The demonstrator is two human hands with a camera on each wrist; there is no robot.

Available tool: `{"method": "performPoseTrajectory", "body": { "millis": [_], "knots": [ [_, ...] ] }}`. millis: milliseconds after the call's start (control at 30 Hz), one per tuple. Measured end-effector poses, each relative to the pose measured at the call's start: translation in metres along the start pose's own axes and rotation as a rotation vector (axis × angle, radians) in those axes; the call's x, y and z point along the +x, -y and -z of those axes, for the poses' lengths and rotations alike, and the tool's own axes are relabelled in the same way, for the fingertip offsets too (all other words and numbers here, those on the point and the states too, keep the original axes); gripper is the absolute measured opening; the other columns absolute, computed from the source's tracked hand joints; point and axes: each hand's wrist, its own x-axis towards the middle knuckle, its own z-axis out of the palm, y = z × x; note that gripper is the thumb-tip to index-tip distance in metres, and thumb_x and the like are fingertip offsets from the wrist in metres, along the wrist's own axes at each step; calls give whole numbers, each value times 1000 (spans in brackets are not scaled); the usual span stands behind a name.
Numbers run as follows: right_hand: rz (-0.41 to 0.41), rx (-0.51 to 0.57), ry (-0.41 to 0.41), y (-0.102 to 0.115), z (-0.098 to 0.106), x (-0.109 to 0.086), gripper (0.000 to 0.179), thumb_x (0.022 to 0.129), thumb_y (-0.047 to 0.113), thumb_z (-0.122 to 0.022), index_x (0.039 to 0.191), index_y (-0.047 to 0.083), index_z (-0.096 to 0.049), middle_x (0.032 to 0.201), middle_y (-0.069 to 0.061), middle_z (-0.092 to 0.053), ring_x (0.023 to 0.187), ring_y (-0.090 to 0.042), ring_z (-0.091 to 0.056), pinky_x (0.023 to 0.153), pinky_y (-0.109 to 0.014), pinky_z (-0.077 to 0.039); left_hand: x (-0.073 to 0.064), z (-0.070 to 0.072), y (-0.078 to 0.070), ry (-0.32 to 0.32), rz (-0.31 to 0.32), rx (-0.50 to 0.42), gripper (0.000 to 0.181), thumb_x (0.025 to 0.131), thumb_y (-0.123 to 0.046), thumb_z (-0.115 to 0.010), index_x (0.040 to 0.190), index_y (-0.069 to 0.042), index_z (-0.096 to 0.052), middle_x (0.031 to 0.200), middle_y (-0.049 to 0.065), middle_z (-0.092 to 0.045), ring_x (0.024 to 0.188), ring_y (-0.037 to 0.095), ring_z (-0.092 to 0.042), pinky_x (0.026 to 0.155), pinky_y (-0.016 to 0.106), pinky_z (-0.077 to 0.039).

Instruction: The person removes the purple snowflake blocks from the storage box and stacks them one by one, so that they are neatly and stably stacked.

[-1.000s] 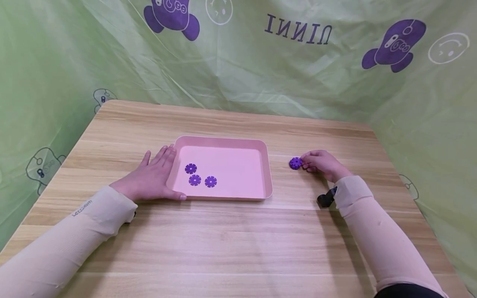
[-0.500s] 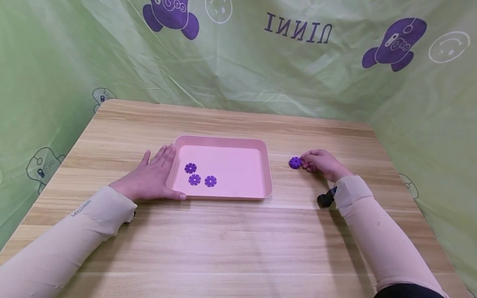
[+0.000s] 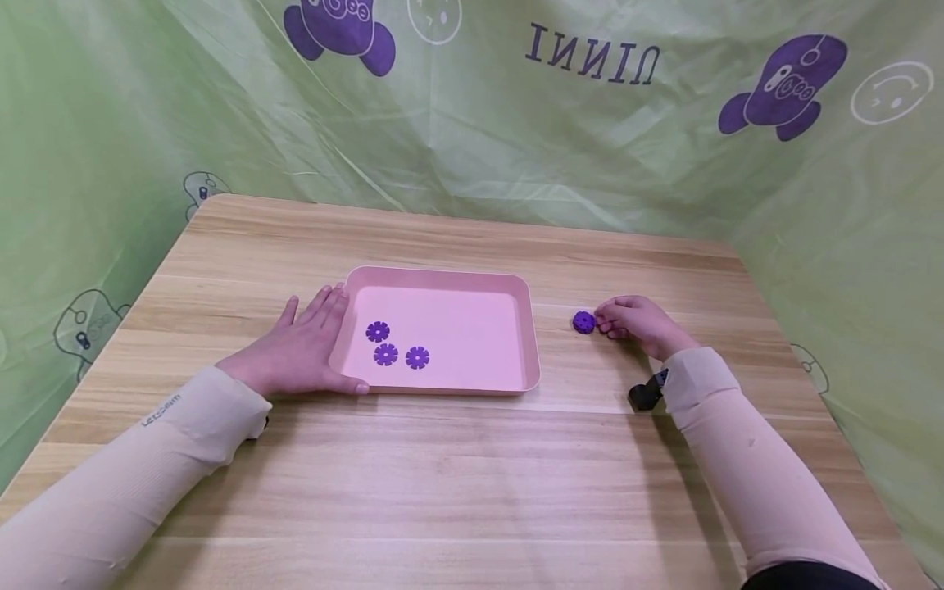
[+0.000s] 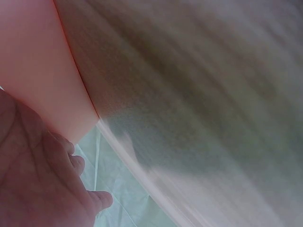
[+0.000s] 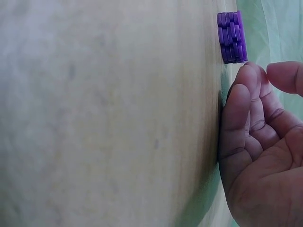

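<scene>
My left hand lies against the left side of a pink tray, fingers straight and spread, thumb along its front edge. In the left wrist view the palm is beside the tray's wall. Inside the tray, three purple notched plastic discs lie flat towards the left. Right of the tray stands a short stack of similar purple discs on the table. My right hand is just right of the stack, fingers loosely bent, holding nothing. The right wrist view shows its fingertips close to the stack, thumb apart.
The wooden table carries the tray and the stack. A green printed curtain hangs behind the table and at both sides. A small black device is strapped at the right wrist.
The stack's top disc looked offset and close against the right fingertips before; now the stack looks even, with a slight gap to the fingers. The left hand and tray stay put.
</scene>
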Motion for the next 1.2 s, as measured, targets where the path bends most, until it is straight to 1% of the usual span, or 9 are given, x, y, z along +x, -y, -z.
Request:
{"method": "performPoseTrajectory", "body": {
  "millis": [100, 200, 300, 433, 600, 733, 933, 1100, 1200],
  "knots": [
    [10, -21, -14, 0, -1, -1, 31, 109, 15, -49, 125, -11, -56, 93, 3, -65, 84, -7, -60, 74, -19, -53, 0, -1, 0, 1, 0, 0, 147, 73, -86, -67, 159, 14, 0, 168, 31, 4, 155, 46, 6, 119, 68, 8],
    [19, -93, -36, 3, -3, -2, 32, 108, 16, -51, 126, -10, -55, 100, -2, -64, 89, -11, -59, 77, -21, -53, 0, -1, 0, 2, 1, 1, 148, 73, -87, -66, 159, 13, 1, 168, 31, 4, 155, 46, 5, 119, 68, 8],
    [28, -230, -53, 9, -7, -3, 36, 107, 19, -54, 128, -9, -54, 110, -11, -62, 93, -17, -58, 78, -24, -53, 1, -1, 1, 3, 1, 4, 148, 73, -88, -65, 159, 13, 1, 168, 31, 4, 155, 46, 5, 119, 68, 8],
    [42, -445, -44, 22, -15, -3, 44, 105, 26, -58, 134, -6, -53, 121, -23, -60, 94, -26, -60, 79, -33, -51, 0, -1, 1, 2, 1, 5, 148, 73, -88, -65, 159, 13, 1, 168, 30, 4, 155, 45, 5, 119, 68, 7],
    [79, -645, -8, 36, -26, -2, 46, 100, 30, -63, 132, -3, -56, 127, -26, -63, 104, -33, -61, 87, -43, -49, 1, -2, 2, 2, 3, 7, 148, 73, -88, -65, 159, 13, 1, 168, 30, 4, 155, 45, 5, 119, 68, 7],
    [107, -734, 3, 42, -32, 0, 39, 98, 28, -65, 122, -3, -62, 119, -22, -68, 100, -31, -62, 89, -44, -49, 1, -1, 1, 6, 3, 4, 148, 73, -89, -64, 159, 13, 1, 168, 30, 4, 155, 45, 6, 119, 67, 8],
    [131, -796, -9, 43, -36, 5, 33, 97, 26, -66, 113, -3, -66, 106, -16, -70, 87, -26, -62, 83, -42, -50, 2, 0, 1, 4, 1, 0, 147, 74, -88, -64, 159, 12, 2, 168, 29, 5, 155, 45, 7, 119, 67, 8],
    [126, -833, -26, 44, -38, 5, 29, 95, 25, -67, 106, -1, -67, 88, -9, -66, 80, -24, -59, 78, -39, -47, 3, 0, 1, 6, 9, 13, 147, 73, -88, -65, 159, 13, 1, 168, 30, 4, 155, 45, 6, 119, 67, 7],
    [121, -857, -35, 45, -40, 4, 28, 95, 25, -68, 103, -1, -67, 84, -8, -64, 79, -25, -57, 77, -39, -47, 3, -1, 1, 6, 10, 10, 147, 73, -87, -66, 159, 13, 1, 168, 30, 4, 155, 45, 6, 119, 67, 7]
  ]
}}
